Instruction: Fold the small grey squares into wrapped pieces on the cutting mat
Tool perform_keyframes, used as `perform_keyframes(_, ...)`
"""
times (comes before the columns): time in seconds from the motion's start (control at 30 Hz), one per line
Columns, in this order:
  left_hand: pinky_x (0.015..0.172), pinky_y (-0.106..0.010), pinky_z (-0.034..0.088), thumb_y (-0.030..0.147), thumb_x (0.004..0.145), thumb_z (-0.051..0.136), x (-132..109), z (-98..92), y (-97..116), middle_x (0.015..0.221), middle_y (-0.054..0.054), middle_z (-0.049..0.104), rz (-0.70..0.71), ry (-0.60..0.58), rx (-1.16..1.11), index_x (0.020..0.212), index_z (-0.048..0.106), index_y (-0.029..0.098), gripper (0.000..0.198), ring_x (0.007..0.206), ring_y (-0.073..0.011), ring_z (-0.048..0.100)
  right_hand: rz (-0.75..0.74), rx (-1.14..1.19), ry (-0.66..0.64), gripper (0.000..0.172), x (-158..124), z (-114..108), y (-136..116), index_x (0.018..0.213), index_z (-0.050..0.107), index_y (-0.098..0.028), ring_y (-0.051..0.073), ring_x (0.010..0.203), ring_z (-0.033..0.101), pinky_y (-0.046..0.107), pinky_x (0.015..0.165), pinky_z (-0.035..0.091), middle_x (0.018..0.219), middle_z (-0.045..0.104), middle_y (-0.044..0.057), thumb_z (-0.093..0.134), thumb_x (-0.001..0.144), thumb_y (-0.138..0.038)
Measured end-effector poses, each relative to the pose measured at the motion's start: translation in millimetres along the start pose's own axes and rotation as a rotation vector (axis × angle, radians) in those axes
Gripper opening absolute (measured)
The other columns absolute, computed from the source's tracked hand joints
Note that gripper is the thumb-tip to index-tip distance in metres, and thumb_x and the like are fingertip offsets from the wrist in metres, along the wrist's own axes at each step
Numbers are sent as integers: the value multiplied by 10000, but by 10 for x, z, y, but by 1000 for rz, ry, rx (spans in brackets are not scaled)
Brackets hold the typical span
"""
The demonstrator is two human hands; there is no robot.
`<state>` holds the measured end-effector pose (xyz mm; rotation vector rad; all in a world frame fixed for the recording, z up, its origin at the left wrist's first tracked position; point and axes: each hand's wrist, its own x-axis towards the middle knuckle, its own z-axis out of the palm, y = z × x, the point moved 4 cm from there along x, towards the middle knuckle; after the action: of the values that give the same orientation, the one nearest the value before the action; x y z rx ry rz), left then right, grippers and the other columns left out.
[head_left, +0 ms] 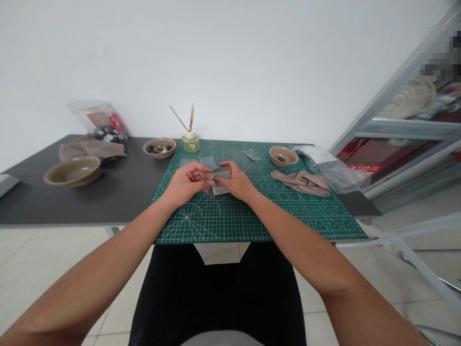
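Head view: we see a bowl (72, 179) on the desk (133, 192); our left hand (189, 183), fingers pinching a stone (211, 176) over the mat (248, 223); our right hand (237, 183), fingers clasped on a grey block (220, 189); a cloth (304, 183).

Reed diffuser (191, 142) with wooden sticks (191, 117) stands toward the back of the desk (137, 197), near the white wall (230, 72). Far left, clear plastic jar (79, 109) with red label and dark and white contents, crumpled brown cloth (84, 148) in front, tan bowl (74, 179) nearer. Right side: clear plastic bag (329, 168) beside a glass-fronted cabinet (399, 129).
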<state>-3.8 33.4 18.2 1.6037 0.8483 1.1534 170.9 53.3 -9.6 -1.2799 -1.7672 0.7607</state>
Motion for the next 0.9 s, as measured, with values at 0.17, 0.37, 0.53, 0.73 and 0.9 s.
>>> perform_keyframes(0.17, 622, -258, 521, 323, 543, 914, 6, -7, 3, 717, 17, 680, -6, 21, 45, 823, 614, 178, 436, 624, -111, 617, -39, -86, 6, 379, 6, 0, -21, 1122, 611, -212, 239, 1049, 622, 417, 966, 452, 1122, 676, 71, 725, 774, -311)
perform_keyframes(0.37, 582, -253, 481, 340, 533, 915, 11, -11, -40, 666, 37, 621, -12, 1, 100, 800, 587, 181, 452, 586, -104, 571, -91, -239, 144, 274, -6, -49, -65, 1011, 696, -228, 290, 1136, 540, 492, 1033, 389, 1126, 640, 98, 724, 746, -290)
perform_keyframes(0.53, 516, -232, 423, 318, 544, 902, 8, 16, -55, 591, 61, 561, -64, -27, 148, 772, 563, 190, 428, 526, -93, 513, -115, 45, -7, 151, -55, -71, -165, 919, 680, -216, 164, 733, 582, 322, 748, 472, 782, 665, 4, 623, 825, -319)
perform_keyframes(0.73, 520, -231, 400, 276, 619, 834, -1, 21, -89, 597, 64, 538, -49, -37, 235, 768, 558, 195, 324, 535, -93, 497, -138, 204, -172, 275, -117, -33, -240, 851, 688, -202, 129, 671, 596, 263, 647, 457, 796, 708, 7, 714, 789, -469)
perform_keyframes(0.9, 552, -245, 427, 271, 644, 783, 15, 35, -105, 633, 52, 566, -54, -67, 251, 811, 570, 196, 281, 565, -109, 534, -113, 159, -181, 262, -103, 8, -193, 895, 705, -197, 116, 643, 574, 259, 637, 448, 803, 712, 2, 754, 756, -414)
